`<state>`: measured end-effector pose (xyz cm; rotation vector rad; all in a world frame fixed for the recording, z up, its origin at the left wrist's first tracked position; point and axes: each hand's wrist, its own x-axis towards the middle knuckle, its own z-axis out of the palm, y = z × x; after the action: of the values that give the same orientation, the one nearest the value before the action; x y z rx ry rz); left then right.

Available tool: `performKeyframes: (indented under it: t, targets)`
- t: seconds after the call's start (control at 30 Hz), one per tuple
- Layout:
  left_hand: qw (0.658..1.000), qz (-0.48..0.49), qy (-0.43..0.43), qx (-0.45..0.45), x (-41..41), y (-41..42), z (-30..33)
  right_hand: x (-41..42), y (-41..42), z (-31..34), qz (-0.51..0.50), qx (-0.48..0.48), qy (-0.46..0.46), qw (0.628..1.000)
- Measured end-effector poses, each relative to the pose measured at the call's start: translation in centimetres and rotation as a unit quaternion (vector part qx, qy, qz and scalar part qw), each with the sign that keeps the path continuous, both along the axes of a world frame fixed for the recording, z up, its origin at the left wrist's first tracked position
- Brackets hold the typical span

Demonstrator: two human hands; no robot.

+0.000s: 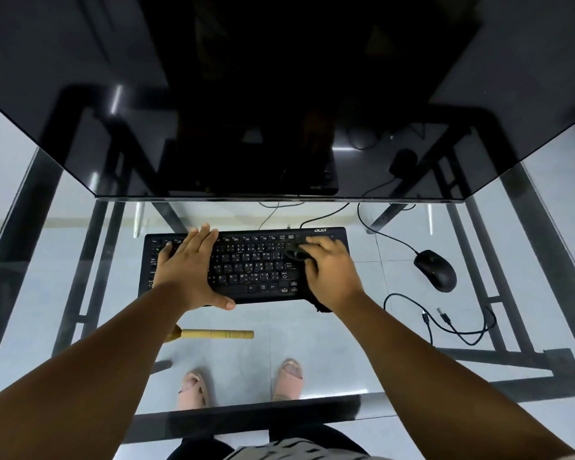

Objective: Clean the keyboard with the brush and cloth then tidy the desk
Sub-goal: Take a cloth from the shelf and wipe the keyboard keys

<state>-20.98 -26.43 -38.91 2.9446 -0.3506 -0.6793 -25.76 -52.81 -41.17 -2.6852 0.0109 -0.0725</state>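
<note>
Keyboard (246,263) sits dead centre of the frame on the glass desk (312,333), and the left hand (188,270) is spread flat over its left keys, fingers open, thumb hooked at the near edge, gripping nothing; I'd say it is there to pin the board so it won't skate on the glass. Over on the right of the board, the right hand (332,270) is closed on a dark cloth (296,254), bunched under the fingers and pressed onto the keys, with a tail of it hanging off the near right corner. That reads as the wiping step. The brush (218,334) lies below the keyboard, handle pointing right, its head tucked behind the left forearm, clear of both hands. Room to move: the monitor (279,127) looms across the top of the frame, its lower edge just beyond the board's far side, so forward strokes look cramped. To the right, the mouse (435,270) is well apart, and a loose cable (458,327) curls at lower right; that one could snag a wide sweep. Lower centre is open glass.
</note>
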Motion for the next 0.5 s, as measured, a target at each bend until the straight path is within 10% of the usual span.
performKeyframes:
  t: [0.17,0.37,0.5]
  targets:
    - [1.000,-0.001,0.010,0.000,0.0,0.0,0.1,0.6,2.1,0.1,-0.075,0.020,0.005,0.997]
    - [1.000,-0.005,0.009,-0.005,-0.1,0.4,0.2,0.6,2.6,0.5,0.084,-0.002,0.029,0.996]
    - [1.000,-0.012,-0.003,0.019,0.1,1.1,0.4,0.3,0.4,0.3,-0.027,0.007,0.012,1.000]
